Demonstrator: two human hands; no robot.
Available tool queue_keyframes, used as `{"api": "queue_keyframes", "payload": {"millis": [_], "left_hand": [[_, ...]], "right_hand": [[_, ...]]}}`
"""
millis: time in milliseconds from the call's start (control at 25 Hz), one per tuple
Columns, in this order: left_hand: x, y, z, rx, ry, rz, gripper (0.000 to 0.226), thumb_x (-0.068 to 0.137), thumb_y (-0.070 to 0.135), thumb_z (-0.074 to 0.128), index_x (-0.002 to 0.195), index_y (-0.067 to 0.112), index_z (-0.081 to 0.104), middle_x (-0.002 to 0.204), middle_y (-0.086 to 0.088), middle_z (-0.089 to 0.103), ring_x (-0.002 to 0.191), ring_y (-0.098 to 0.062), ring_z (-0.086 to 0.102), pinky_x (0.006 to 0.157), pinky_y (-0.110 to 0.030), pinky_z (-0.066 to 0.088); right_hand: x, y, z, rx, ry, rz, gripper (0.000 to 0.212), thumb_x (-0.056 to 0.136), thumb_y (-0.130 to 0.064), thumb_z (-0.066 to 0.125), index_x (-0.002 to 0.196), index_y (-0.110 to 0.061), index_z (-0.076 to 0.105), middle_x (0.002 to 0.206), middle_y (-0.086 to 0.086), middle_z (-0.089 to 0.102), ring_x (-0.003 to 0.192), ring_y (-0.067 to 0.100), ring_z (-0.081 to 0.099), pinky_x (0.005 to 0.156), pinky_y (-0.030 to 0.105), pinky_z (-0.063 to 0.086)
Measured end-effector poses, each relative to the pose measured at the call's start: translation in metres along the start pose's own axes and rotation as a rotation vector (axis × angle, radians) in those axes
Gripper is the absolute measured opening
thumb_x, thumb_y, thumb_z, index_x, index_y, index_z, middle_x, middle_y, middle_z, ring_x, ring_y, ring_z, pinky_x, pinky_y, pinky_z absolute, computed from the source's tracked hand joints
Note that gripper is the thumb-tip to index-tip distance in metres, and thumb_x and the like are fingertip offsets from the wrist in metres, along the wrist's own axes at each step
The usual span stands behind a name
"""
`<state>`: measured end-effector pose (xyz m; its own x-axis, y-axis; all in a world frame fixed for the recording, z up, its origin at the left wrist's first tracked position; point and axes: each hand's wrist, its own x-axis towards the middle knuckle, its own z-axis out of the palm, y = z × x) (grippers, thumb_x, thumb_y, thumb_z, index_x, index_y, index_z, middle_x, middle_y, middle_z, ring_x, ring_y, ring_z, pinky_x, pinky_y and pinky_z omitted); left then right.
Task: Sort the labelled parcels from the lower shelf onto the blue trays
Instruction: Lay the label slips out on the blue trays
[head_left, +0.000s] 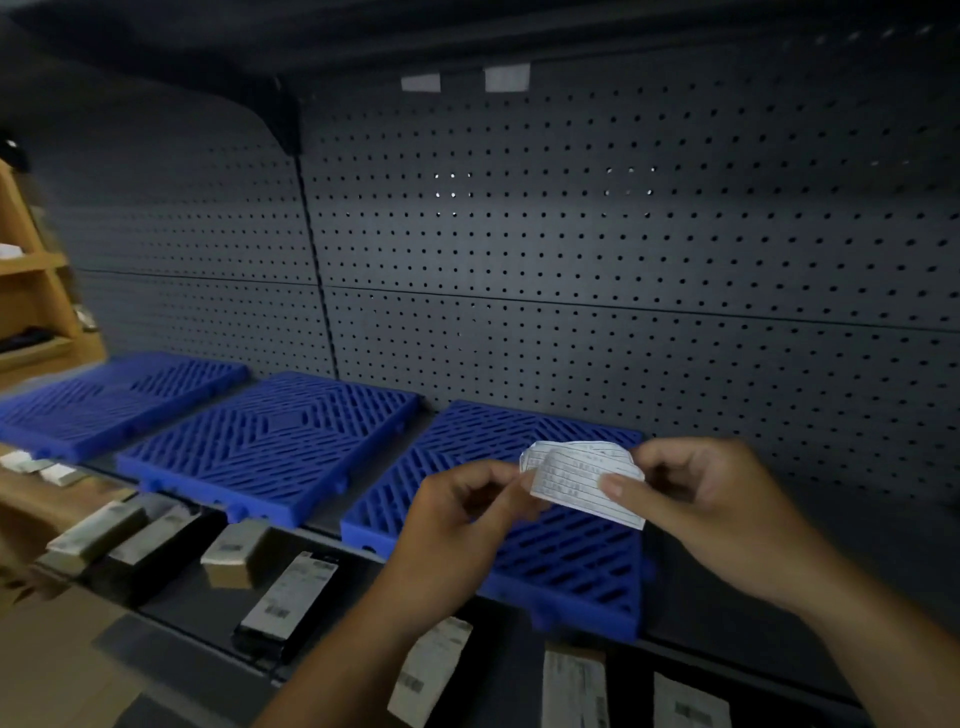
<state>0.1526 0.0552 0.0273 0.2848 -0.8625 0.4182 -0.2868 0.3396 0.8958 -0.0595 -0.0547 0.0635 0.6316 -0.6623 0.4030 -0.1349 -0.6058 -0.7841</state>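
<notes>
Both my hands hold a small white printed paper slip (576, 480) above the rightmost blue tray (566, 566). My left hand (462, 519) pinches its left edge; my right hand (696, 499) pinches its right side between thumb and fingers. Two more blue slatted trays, one in the middle (270, 441) and one at the far left (109, 400), lie on the upper shelf. On the lower shelf lie several labelled parcels: a black box (288, 597), a tan box (234, 556), grey boxes (98, 530) and white-labelled packets (431, 670) near my forearms.
A dark pegboard back wall (571, 249) rises behind the trays. A wooden shelving unit (31, 291) stands at the far left. A cardboard surface (47, 654) shows at the lower left. The shelf to the right of the trays is dark.
</notes>
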Motion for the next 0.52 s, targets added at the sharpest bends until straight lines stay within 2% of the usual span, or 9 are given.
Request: {"api": "queue_keyframes", "payload": {"millis": [80, 160, 200, 240, 360, 520], "left_hand": [[0.011, -0.003, -0.027, -0.027, -0.040, -0.016, 0.030, 0.095, 0.044, 0.061, 0.087, 0.024, 0.082, 0.089, -0.001, 0.080, 0.090, -0.017, 0.076, 0.084, -0.022, 0.057], [0.023, -0.011, -0.053, -0.023, -0.048, 0.019, 0.032, 0.095, 0.036, 0.065, 0.086, 0.008, 0.079, 0.086, -0.010, 0.079, 0.086, -0.028, 0.075, 0.081, -0.039, 0.059], [0.028, -0.015, -0.065, -0.004, -0.040, 0.042, 0.034, 0.094, 0.034, 0.067, 0.083, 0.002, 0.076, 0.081, -0.014, 0.076, 0.082, -0.033, 0.073, 0.080, -0.047, 0.057], [0.032, -0.019, -0.076, 0.003, -0.038, 0.046, 0.035, 0.093, 0.033, 0.069, 0.080, 0.000, 0.074, 0.078, -0.015, 0.075, 0.080, -0.034, 0.071, 0.080, -0.049, 0.056], [0.041, -0.033, -0.105, -0.056, -0.066, -0.011, 0.035, 0.092, 0.036, 0.069, 0.085, 0.003, 0.077, 0.079, -0.009, 0.076, 0.080, -0.025, 0.073, 0.083, -0.040, 0.058], [0.046, -0.044, -0.120, -0.091, -0.117, -0.082, 0.035, 0.089, 0.042, 0.071, 0.087, 0.007, 0.078, 0.082, -0.007, 0.077, 0.083, -0.024, 0.073, 0.084, -0.033, 0.059]], "right_hand": [[0.014, -0.009, 0.026, -0.027, 0.037, 0.019, 0.039, 0.085, -0.039, 0.077, 0.070, -0.004, 0.066, 0.065, 0.014, 0.053, 0.064, 0.011, 0.054, 0.061, 0.026, 0.044], [0.028, -0.017, 0.052, -0.054, 0.049, 0.052, 0.041, 0.084, -0.044, 0.076, 0.070, -0.006, 0.066, 0.067, 0.016, 0.055, 0.065, 0.012, 0.055, 0.062, 0.031, 0.047], [0.034, -0.021, 0.064, -0.062, 0.052, 0.073, 0.038, 0.083, -0.047, 0.075, 0.073, -0.011, 0.069, 0.068, 0.012, 0.060, 0.066, 0.013, 0.059, 0.064, 0.035, 0.050], [0.037, -0.025, 0.075, -0.055, 0.062, 0.098, 0.033, 0.083, -0.049, 0.075, 0.077, -0.017, 0.072, 0.070, 0.004, 0.066, 0.070, 0.014, 0.065, 0.068, 0.037, 0.054], [0.039, -0.034, 0.100, -0.022, 0.147, 0.153, 0.023, 0.080, -0.050, 0.078, 0.091, -0.029, 0.078, 0.090, -0.004, 0.078, 0.086, 0.017, 0.075, 0.080, 0.038, 0.061], [0.039, -0.043, 0.111, -0.010, 0.205, 0.214, 0.018, 0.077, -0.046, 0.079, 0.082, -0.028, 0.079, 0.089, -0.006, 0.079, 0.087, 0.013, 0.075, 0.084, 0.027, 0.059]]}}
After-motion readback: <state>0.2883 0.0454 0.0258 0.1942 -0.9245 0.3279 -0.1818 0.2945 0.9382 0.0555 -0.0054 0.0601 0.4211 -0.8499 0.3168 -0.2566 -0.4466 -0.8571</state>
